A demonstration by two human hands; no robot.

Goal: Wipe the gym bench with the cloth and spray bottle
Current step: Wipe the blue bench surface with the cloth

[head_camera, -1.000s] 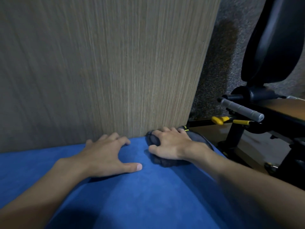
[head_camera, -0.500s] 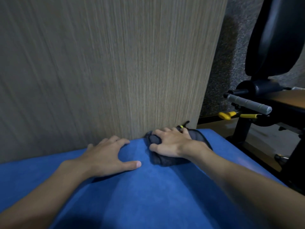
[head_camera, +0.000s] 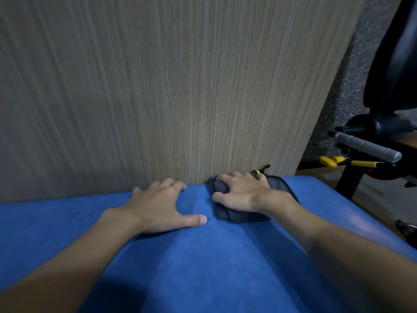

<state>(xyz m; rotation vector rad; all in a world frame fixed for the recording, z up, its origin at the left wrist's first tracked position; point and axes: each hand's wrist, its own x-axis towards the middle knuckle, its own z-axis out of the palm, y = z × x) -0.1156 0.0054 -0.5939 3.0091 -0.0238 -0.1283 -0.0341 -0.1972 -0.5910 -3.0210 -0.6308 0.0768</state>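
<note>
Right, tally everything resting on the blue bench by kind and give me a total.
Hands: 2 (left hand flat on the bench, right hand gripping the cloth)
Cloths: 1 (dark cloth, at the bench's far edge by the wood-grain panel)
Total: 3

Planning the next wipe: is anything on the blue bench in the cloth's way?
Only the left hand, resting flat on the bench just left of the cloth that the right hand holds. Nearer the person, nothing visible blocks it.
</note>
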